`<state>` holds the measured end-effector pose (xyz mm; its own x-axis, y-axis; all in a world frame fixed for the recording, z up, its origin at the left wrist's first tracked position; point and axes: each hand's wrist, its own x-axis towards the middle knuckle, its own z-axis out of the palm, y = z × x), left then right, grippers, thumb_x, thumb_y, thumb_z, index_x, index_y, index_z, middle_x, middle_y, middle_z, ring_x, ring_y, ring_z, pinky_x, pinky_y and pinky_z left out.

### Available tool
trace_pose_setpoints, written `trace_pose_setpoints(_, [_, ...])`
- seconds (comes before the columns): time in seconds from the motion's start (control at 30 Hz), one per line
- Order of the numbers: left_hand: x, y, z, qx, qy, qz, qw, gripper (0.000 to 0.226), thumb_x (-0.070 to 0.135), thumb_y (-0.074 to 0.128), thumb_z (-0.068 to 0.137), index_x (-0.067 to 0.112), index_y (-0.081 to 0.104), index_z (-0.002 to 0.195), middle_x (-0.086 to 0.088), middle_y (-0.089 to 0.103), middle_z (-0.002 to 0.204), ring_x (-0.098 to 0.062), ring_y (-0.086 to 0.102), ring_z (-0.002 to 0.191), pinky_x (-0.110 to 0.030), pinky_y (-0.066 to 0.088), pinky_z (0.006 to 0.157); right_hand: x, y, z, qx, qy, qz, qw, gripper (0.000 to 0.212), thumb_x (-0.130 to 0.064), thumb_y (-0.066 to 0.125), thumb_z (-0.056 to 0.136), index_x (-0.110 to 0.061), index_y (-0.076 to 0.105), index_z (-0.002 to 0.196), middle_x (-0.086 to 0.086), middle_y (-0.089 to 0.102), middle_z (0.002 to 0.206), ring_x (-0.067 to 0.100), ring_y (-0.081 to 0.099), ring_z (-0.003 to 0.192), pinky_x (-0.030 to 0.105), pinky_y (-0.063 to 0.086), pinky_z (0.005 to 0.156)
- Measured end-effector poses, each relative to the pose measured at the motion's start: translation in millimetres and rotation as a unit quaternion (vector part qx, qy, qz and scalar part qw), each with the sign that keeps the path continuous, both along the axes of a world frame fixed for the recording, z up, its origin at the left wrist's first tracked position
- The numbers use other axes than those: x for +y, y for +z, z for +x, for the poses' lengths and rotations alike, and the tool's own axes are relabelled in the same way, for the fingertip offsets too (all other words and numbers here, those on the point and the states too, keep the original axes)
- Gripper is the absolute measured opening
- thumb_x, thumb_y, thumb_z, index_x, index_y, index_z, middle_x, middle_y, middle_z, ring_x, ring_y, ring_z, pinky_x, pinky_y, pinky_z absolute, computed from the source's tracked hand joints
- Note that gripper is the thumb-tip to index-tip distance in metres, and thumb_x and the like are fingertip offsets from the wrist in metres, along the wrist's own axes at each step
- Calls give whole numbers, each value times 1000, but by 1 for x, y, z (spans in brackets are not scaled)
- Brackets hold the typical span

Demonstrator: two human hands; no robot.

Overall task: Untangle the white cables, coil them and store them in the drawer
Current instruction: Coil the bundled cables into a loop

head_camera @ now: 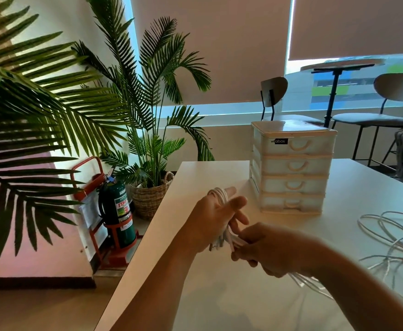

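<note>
My left hand [216,219] is raised over the white table [219,295] with a white cable coil [219,193] looped around its fingers. My right hand [271,249] is just to its right, pinching the same cable [235,241] where it leaves the coil. More loose white cables [391,237] lie tangled on the table at the right, and a strand runs under my right forearm. The white drawer unit [291,167] stands behind my hands with all its drawers shut.
The table's left edge runs diagonally beside my left arm. Beyond it stand potted palms [148,130], a wicker pot and a green fire extinguisher [118,211] on a red stand. Chairs [386,108] and a high table stand by the window at the back right.
</note>
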<state>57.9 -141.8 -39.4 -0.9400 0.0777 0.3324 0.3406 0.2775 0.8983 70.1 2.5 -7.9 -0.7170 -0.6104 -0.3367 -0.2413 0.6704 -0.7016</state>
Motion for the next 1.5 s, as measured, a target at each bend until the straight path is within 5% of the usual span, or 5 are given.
trace_pose_setpoints(0.17, [7,4,7,8,40,-144,989,47,39,51,88,2,58,117,-10,55,132,11,60,80,0,43,67,15,12,-4,55,27,48,997,19,-20,48,95,-11,65,97,-3,42,65,3,32,42,14,29,41])
trace_pose_setpoints(0.4, [14,-2,7,-8,22,-197,980,76,64,40,71,-6,59,94,6,58,48,-6,58,43,-15,51,57,31,29,-14,118,19,56,991,24,-34,48,92,-20,66,84,-6,47,59,3,35,46,14,30,46])
trace_pose_setpoints(1.2, [-2,-6,0,-150,24,-323,934,37,46,55,88,9,57,85,5,54,66,-12,55,59,-27,49,59,198,40,-150,317,-435,48,841,34,-43,82,50,-18,70,68,14,63,67,30,60,72,28,30,36])
trace_pose_setpoints(1.33, [7,-7,2,-200,-81,-188,958,48,50,34,92,10,51,71,6,39,37,-7,39,32,-26,51,58,165,32,-138,308,-326,292,845,78,-49,86,48,-13,58,112,11,60,111,28,55,103,30,51,73])
trace_pose_setpoints(1.5, [10,-9,3,-257,-175,-11,950,60,67,24,73,11,44,66,6,29,34,-9,31,27,-24,51,53,63,27,-61,339,-66,8,939,54,-17,72,77,-21,50,127,4,59,117,16,57,104,13,42,82])
